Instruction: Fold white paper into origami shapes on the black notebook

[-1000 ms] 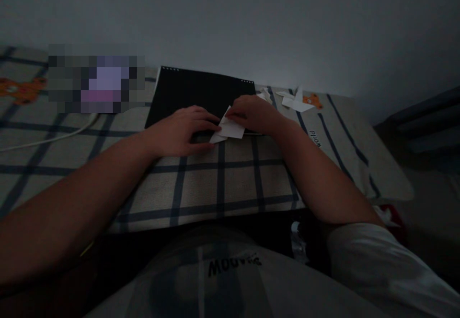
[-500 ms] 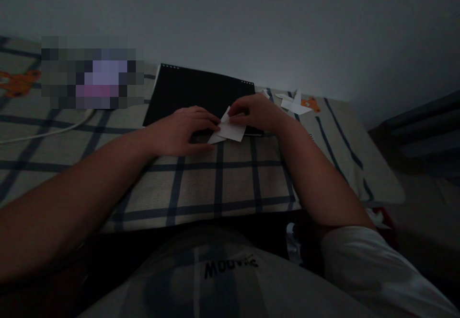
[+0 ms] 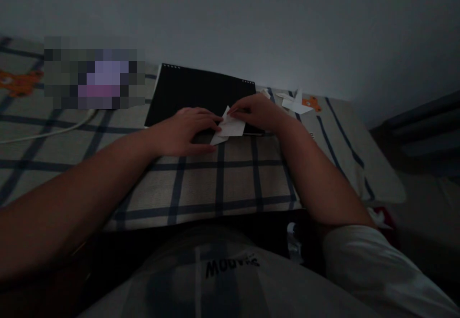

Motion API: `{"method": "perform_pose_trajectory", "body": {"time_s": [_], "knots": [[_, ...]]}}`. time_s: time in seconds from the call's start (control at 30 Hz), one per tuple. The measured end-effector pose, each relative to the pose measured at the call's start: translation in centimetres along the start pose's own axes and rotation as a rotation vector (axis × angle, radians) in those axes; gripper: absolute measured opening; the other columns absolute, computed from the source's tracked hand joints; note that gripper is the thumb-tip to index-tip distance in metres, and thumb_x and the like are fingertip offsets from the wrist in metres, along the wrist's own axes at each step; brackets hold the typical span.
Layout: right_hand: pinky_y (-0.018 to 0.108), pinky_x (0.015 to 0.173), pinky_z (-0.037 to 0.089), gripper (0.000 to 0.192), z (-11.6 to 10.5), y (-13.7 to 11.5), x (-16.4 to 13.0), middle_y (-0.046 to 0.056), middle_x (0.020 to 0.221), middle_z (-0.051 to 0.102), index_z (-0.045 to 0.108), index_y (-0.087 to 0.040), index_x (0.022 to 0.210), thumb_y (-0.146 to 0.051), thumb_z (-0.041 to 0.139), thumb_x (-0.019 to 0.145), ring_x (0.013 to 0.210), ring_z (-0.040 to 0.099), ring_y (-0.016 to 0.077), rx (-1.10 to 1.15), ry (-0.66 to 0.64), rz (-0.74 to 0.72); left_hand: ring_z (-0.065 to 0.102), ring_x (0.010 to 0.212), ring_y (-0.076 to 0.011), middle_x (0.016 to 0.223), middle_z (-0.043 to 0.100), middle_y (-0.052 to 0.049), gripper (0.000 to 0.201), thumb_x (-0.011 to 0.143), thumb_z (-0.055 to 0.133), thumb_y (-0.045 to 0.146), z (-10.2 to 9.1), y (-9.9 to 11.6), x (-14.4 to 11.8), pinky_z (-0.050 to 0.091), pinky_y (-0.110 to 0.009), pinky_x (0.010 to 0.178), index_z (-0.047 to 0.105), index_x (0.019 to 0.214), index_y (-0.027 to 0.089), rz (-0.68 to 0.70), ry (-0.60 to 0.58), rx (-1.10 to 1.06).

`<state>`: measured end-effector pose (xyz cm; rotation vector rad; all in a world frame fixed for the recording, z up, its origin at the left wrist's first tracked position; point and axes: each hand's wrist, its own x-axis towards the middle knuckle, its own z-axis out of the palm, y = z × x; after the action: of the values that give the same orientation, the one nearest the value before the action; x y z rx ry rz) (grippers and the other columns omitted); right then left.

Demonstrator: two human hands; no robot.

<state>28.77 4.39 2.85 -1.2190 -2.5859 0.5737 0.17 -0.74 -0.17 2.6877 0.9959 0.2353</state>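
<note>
- Left hand (image 3: 181, 131) lies palm down and mostly flat, fingers stretched toward the white folded paper (image 3: 227, 130), with its fingertips pressing the paper's near-left edge; it grips nothing.
- Right hand (image 3: 256, 111) comes in from the other side, its fingers bent and pinched on the paper's upper edge, so that edge stands slightly lifted under the fingertips.
- Between the two hands the folded paper shows as a small angular shape, one pointed corner sticking out toward the person below the left hand's fingertips.
- Under and just beyond both hands lies a black notebook (image 3: 197, 92), flat, with a row of small pale binding marks along its far edge; the paper rests partly on its near edge and partly on the cloth.
- Beneath everything a checked cloth (image 3: 233, 179) with dark blue lines covers the table.
- Beyond the right hand, near the wall, lie some small white paper pieces (image 3: 293, 102), beside an orange bear print (image 3: 312, 102) on the cloth.
- Well to the far side of the left hand, a white cable (image 3: 46, 133) curves across the cloth.
- Light is dim, so finer folds in the paper cannot be told.
</note>
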Motion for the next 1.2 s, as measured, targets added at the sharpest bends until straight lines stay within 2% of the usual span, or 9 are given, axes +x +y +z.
{"method": "perform_pose_trajectory", "body": {"time_s": [0.17,0.4,0.53,0.7,0.97,1.07,1.2], "knots": [[0.038,0.1,0.057,0.032,0.4,-0.9,0.2,0.009,0.127,0.091,0.092,-0.023,0.125,-0.028,0.065,0.11,0.113,0.081,0.0271,-0.08,0.023,0.021,0.052,0.166,-0.0411,0.178,0.062,-0.011,0.065,0.104,0.06,0.07,-0.2,0.4,0.0,0.035,-0.058,0.139,0.076,0.149,0.025,-0.026,-0.03,-0.024],[0.044,0.1,0.058,0.031,0.6,-1.6,0.4,0.009,0.121,0.091,0.093,-0.025,0.118,-0.026,0.065,0.106,0.108,0.081,0.0306,-0.132,0.086,0.074,0.051,0.167,-0.0404,0.178,0.062,-0.009,0.064,0.102,0.059,0.07,-0.5,0.7,0.0,0.034,-0.057,0.14,0.076,0.145,0.026,-0.041,-0.043,-0.041],[0.045,0.097,0.059,0.029,0.2,-1.7,0.1,0.012,0.116,0.09,0.093,-0.024,0.12,-0.031,0.069,0.106,0.107,0.08,0.032,-0.069,0.039,0.124,0.055,0.164,-0.0412,0.174,0.066,-0.01,0.062,0.102,0.061,0.068,-0.3,0.4,0.0,0.037,-0.058,0.138,0.078,0.143,0.025,0.007,-0.008,-0.049],[0.04,0.089,0.06,0.025,-0.2,-1.6,-0.4,0.011,0.107,0.089,0.094,-0.021,0.115,-0.03,0.074,0.102,0.103,0.078,0.0288,0.0,-0.017,0.142,0.059,0.161,-0.0401,0.17,0.07,-0.011,0.061,0.103,0.063,0.067,-0.2,0.0,0.0,0.039,-0.058,0.136,0.08,0.143,0.025,0.066,0.008,-0.063],[0.037,0.082,0.058,0.029,0.1,-1.4,-0.1,0.011,0.1,0.089,0.094,-0.016,0.111,-0.029,0.07,0.103,0.089,0.077,0.0241,0.025,-0.043,0.21,0.058,0.162,-0.0385,0.172,0.068,-0.01,0.057,0.102,0.067,0.066,0.0,0.0,-0.1,0.038,-0.057,0.138,0.081,0.14,0.026,0.067,0.015,-0.062],[0.036,0.08,0.058,0.026,0.3,-1.3,0.0,0.01,0.098,0.089,0.094,-0.017,0.108,-0.029,0.072,0.102,0.088,0.078,0.0241,0.034,-0.039,0.225,0.057,0.163,-0.0388,0.174,0.066,-0.013,0.056,0.103,0.067,0.065,0.1,0.0,-0.1,0.04,-0.057,0.137,0.083,0.136,0.023,0.077,0.042,-0.065],[0.037,0.082,0.06,0.026,0.5,-1.0,0.1,0.01,0.104,0.09,0.094,-0.02,0.113,-0.028,0.074,0.098,0.092,0.08,0.0263,0.06,-0.022,0.218,0.057,0.162,-0.0388,0.171,0.068,-0.014,0.056,0.104,0.066,0.065,0.1,0.0,-0.2,0.042,-0.058,0.136,0.083,0.137,0.023,0.072,0.051,-0.057]]}}
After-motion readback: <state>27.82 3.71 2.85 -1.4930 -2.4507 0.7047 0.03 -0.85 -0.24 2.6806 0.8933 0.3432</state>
